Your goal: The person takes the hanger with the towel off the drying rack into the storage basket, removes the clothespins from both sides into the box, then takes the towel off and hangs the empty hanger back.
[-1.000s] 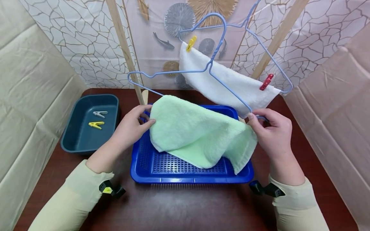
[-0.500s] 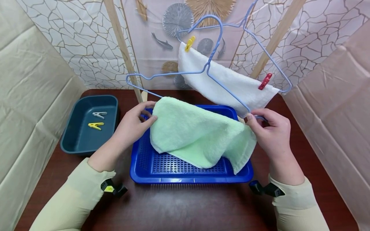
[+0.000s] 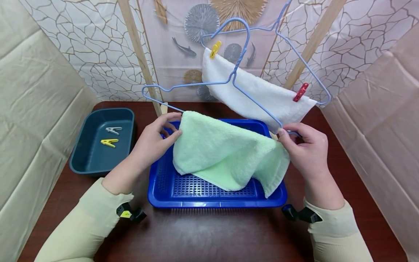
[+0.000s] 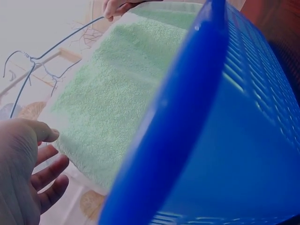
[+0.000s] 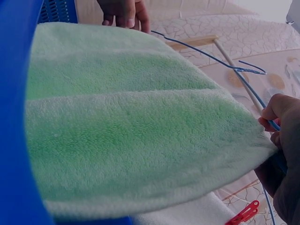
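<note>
Fingers pinching the green towel hide the hanger's lower bar.

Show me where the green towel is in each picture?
Head: the green towel hangs mid-picture on the wire hanger, over the blue basket.
Left wrist: green towel, centre-left, behind the basket rim.
Right wrist: green towel fills most of the picture.
Shared landmark: the blue basket.

The pale green terry towel drapes over the lower bar of the thin blue wire hanger, hiding it, and covers part of the blue perforated plastic basket. In the left wrist view the left hand is cut off by the edge.
</note>
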### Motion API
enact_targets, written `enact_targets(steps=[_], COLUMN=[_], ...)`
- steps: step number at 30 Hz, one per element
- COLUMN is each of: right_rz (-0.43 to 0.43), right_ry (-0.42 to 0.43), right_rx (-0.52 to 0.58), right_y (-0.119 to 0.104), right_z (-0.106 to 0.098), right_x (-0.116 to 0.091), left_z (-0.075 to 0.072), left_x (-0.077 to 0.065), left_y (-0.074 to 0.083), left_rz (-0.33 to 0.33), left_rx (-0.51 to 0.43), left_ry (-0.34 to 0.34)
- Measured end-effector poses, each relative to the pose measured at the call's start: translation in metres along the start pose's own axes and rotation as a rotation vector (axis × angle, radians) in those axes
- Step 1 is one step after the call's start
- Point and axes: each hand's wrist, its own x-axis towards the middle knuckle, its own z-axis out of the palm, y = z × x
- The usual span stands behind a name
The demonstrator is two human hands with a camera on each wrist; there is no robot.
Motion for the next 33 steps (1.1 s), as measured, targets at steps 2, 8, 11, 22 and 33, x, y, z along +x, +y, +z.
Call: enact_targets(steps=[2, 8, 11, 22, 33], right_rz=[0.001, -0.003, -0.007, -0.012, 0.000], right_ry=[0.000, 0.003, 0.001, -0.009, -0.049], right_rx=[-0.003, -0.020, -0.026, -0.025, -0.074], right_y=[0.002, 0.008, 0.010, 0.013, 0.016], right_z=[0.000, 0.001, 0.002, 0.003, 0.004], right_x=[0.000, -0.001, -0.001, -0.001, -0.002], left_z=[0.001, 0.003, 0.004, 0.003, 0.000], left_x=[0.000, 0.001, 0.001, 0.000, -0.005], left_y=[0.001, 0.003, 0.003, 0.001, -0.002], left_rz=[0.013, 0.007, 0.004, 0.027, -0.029], left_rx=[-0.003, -0.026, -0.033, -0.009, 0.071], left_ry=[0.001, -0.012, -0.012, -0.002, -0.054])
